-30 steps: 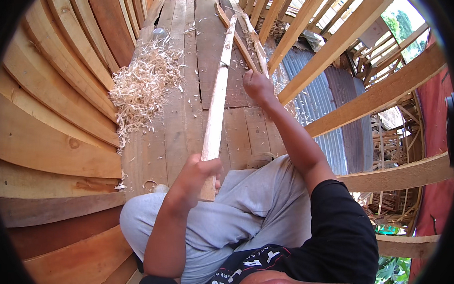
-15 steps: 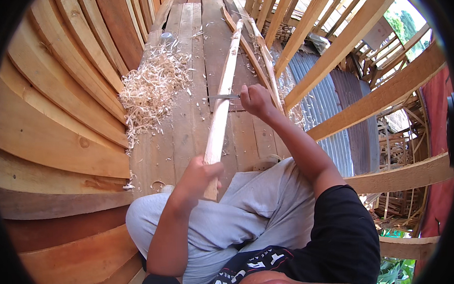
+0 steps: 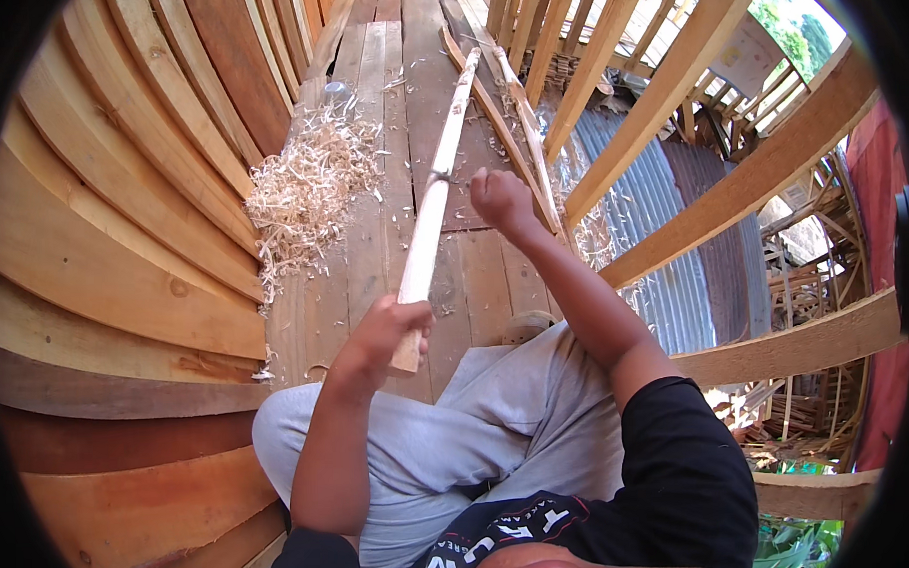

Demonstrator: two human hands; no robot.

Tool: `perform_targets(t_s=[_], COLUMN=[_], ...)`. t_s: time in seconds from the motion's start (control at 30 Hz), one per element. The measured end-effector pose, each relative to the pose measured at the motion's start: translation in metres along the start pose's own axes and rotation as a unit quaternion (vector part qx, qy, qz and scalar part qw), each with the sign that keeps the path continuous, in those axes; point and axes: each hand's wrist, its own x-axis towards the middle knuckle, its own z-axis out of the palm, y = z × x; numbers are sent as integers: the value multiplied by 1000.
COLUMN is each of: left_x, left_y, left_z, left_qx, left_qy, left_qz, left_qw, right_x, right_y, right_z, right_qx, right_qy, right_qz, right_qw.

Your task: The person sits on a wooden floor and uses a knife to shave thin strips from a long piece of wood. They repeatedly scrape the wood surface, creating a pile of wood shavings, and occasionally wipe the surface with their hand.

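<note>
My left hand (image 3: 384, 335) is wrapped round a long, pale wooden stick (image 3: 429, 225) near its squared lower end. The stick slants away from me over the plank floor, its peeled surface whitish with a few brown patches toward the far tip. My right hand (image 3: 502, 200) is a fist just right of the stick, around the hidden handle of a knife. Of the knife, a dark, narrow bit of blade (image 3: 439, 175) shows across the stick, at about its middle; the rest is hard to make out.
Curled wood shavings (image 3: 311, 184) lie heaped on the floor at the left, with a clear cup or jar (image 3: 336, 91) beyond. Two more wooden strips (image 3: 527, 121) lie right of the stick. A plank wall (image 3: 123, 245) stands left; a slatted wooden railing (image 3: 659, 107) runs along the right.
The stick's near end has shifted left and slightly up with my left hand. My right hand has moved slightly left, and the blade has tilted, showing less of its length.
</note>
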Motion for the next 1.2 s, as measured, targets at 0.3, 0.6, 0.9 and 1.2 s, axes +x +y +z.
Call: perform_targets(t_s=[0.3,0.6,0.9,1.2], left_x=[-13,-9,-12,-12], left_y=[-1,-13,-18,-29], left_z=[-5,28,37,27], left_qx=[127,154,163,204], left_qy=[42,50,47,70], left_qz=[21,41,65,61], left_qw=[991,986,983,975], right_x=[-22,-1,11,-5], right_y=[-20,25,61,21], right_z=[-6,-2,-2,-11], right_qx=[78,36,-2,-9], right_qy=[-71,36,52,-75], right_qz=[68,28,-29,-11], right_qw=[992,998,998,997])
